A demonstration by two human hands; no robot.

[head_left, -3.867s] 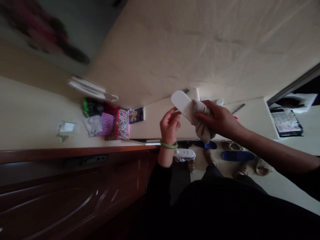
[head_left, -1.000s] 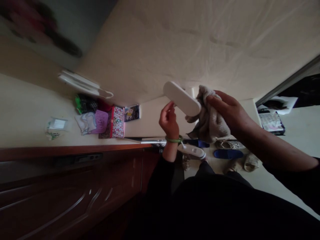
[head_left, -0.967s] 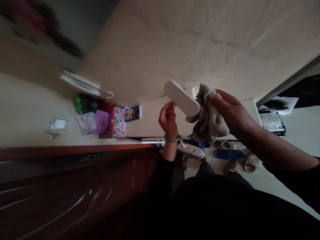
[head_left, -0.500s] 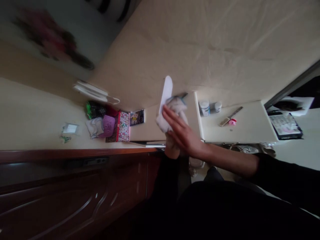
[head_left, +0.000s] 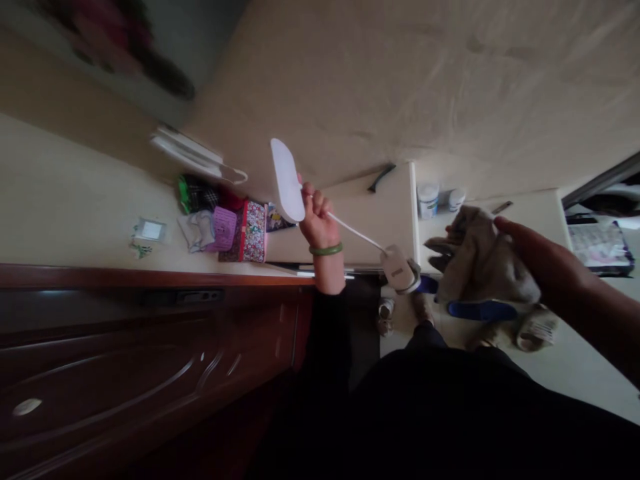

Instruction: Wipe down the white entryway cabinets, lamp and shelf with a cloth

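Observation:
My left hand, with a green bangle at the wrist, is closed around the thin neck of a white desk lamp. The lamp's long rounded head tilts up beside my fingers. From the other side of the hand its neck runs down to the right, to a pale base held up in the air. My right hand grips a bunched grey cloth off to the right, apart from the lamp. Most fingers of that hand are hidden behind the cloth.
On the pale shelf lie a dark curved piece and two white jars. Further left are a flowered box, a purple basket and a folded cloth. Blue slippers and shoes stand on the floor below.
My right hand has drawn the cloth away from the lamp to the right. My left hand and the lamp have shifted left, and the lamp's neck and base have come into view.

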